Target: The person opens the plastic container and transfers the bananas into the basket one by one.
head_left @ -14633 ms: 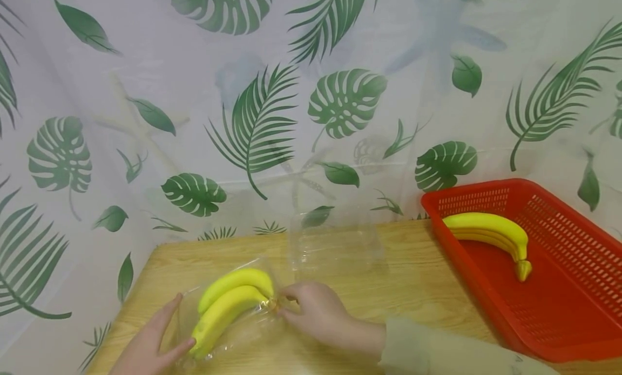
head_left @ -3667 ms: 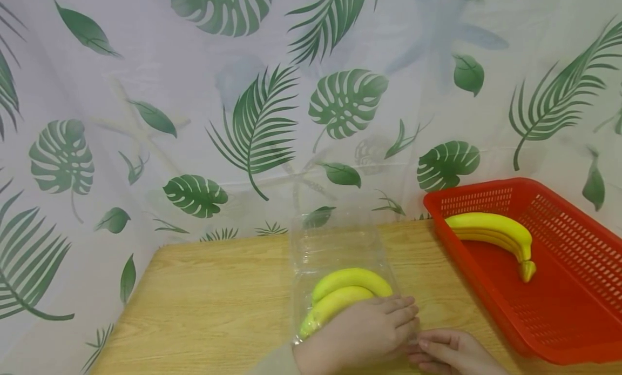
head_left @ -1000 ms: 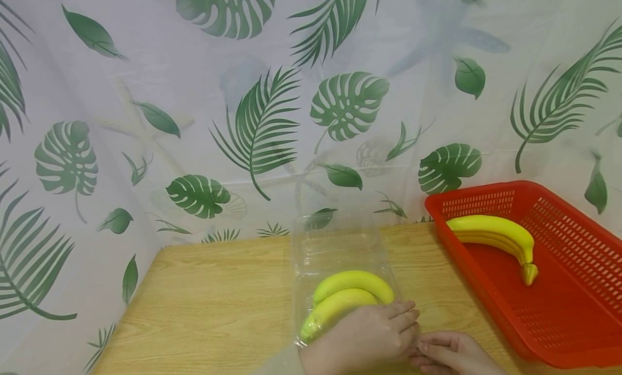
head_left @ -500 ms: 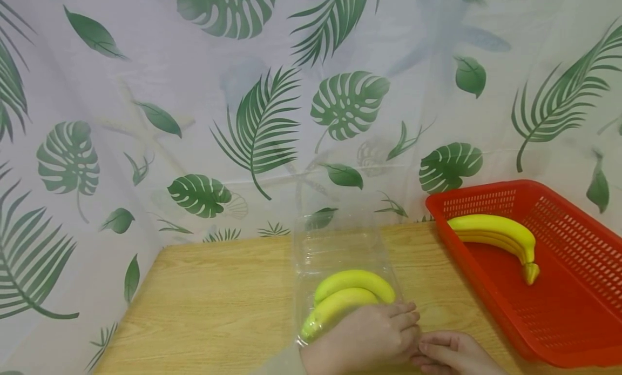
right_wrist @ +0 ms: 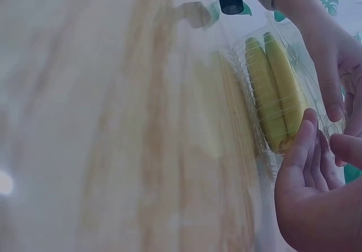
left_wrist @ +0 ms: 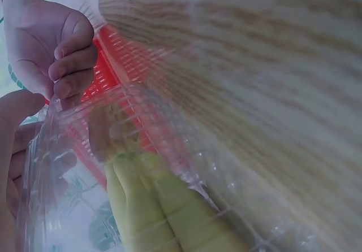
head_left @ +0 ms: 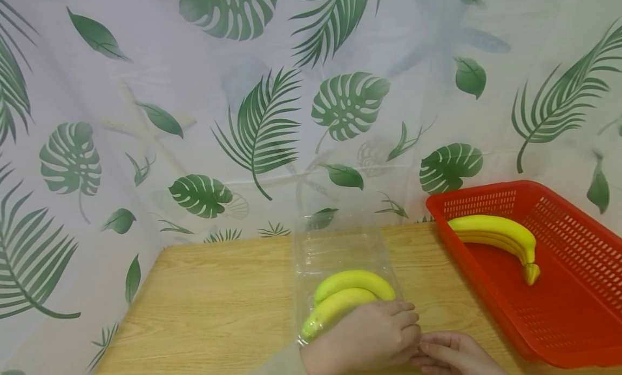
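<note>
Yellow banana bunch (head_left: 347, 298) now inside clear plastic box (head_left: 303, 286), boxed but uncovered; right hand (head_left: 452, 353) pinches see-through plastic edge (left_wrist: 53, 107); left hand (head_left: 366, 332): can't tell grip.

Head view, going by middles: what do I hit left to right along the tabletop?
Clear container with two bananas → right hand → red basket with a bunch of bananas. Left hand skipped: it overlaps the container.
</note>
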`<state>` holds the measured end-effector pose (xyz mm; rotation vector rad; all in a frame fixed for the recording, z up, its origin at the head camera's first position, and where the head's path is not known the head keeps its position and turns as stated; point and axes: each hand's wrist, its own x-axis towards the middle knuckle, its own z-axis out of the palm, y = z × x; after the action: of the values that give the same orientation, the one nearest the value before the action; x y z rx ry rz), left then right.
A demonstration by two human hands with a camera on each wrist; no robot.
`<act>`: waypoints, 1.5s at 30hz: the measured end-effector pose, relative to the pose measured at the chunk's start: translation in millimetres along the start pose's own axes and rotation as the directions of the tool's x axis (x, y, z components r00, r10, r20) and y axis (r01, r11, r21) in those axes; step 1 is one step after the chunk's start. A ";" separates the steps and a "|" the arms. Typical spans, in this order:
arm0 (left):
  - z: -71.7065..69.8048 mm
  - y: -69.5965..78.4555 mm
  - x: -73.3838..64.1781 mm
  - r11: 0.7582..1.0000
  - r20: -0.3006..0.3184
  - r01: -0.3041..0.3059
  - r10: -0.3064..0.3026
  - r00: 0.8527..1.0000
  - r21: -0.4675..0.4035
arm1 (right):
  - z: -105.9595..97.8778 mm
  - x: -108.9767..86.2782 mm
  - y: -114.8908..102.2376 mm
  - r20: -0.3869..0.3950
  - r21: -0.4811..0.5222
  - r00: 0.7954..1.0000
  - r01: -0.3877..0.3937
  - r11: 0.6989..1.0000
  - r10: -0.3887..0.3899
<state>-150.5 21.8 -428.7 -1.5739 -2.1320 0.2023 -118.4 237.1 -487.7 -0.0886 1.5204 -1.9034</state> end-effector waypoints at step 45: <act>-18.5 -12.4 -3.3 0.995 0.102 -0.008 0.019 0.995 -0.101 | 11.1 -2.0 6.7 0.087 0.034 0.994 -0.073 0.997 0.070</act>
<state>-151.9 11.7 -408.6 -1.6682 -2.2423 0.1871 -108.8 228.4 -489.5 -0.0968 1.4126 -1.8463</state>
